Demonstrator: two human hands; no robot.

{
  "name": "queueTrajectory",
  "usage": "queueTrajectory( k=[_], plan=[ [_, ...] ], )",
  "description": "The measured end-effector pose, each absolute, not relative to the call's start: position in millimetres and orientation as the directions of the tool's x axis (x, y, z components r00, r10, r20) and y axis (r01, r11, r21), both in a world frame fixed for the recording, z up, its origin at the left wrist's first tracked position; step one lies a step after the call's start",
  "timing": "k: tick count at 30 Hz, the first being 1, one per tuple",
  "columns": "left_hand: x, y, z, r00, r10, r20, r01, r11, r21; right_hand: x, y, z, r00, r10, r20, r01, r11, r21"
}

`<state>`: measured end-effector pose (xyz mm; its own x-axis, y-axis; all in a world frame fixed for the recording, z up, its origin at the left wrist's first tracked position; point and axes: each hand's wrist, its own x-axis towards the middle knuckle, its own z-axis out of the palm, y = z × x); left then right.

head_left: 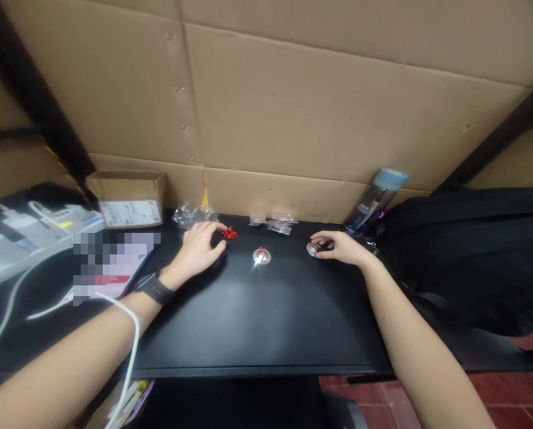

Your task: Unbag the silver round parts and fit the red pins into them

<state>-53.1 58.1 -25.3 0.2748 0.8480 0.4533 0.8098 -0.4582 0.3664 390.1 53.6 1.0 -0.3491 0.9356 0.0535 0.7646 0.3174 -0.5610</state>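
My left hand [200, 244] rests palm down on the black table [248, 322], its fingertips touching a small pile of red pieces [229, 233]. A black watch sits on that wrist. My right hand [340, 246] pinches a small round silver part [312, 249] lying on the table. Between both hands lies a second round silver part [261, 256] with a red piece on top, touched by neither hand.
Crumpled clear plastic bags [193, 214] and small clear packets [275, 223] lie by the cardboard wall. A cardboard box [128, 198] stands at back left, a bottle [376, 201] and black bag [471, 250] at right. White cables [127, 333] cross the left side.
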Motion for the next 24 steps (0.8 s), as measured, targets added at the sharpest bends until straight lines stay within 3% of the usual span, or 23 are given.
queueTrajectory(
  k=[9, 20, 24],
  plan=[
    [-52.4, 58.8, -25.5, 0.221, 0.877, 0.426, 0.770, -0.426, 0.476, 386.8, 53.0, 0.5, -0.356, 0.933, 0.055, 0.760, 0.323, -0.564],
    [-47.6, 52.5, -22.1, 0.256, 0.850, 0.460, 0.794, -0.456, 0.402, 389.0, 55.6, -1.6, -0.327, 0.935, 0.135, 0.781, 0.348, -0.519],
    [-47.7, 52.5, -22.3, 0.252, 0.858, 0.448, 0.797, -0.446, 0.407, 388.0, 55.2, -1.1, -0.326, 0.940, 0.099, 0.775, 0.326, -0.542]
  ],
)
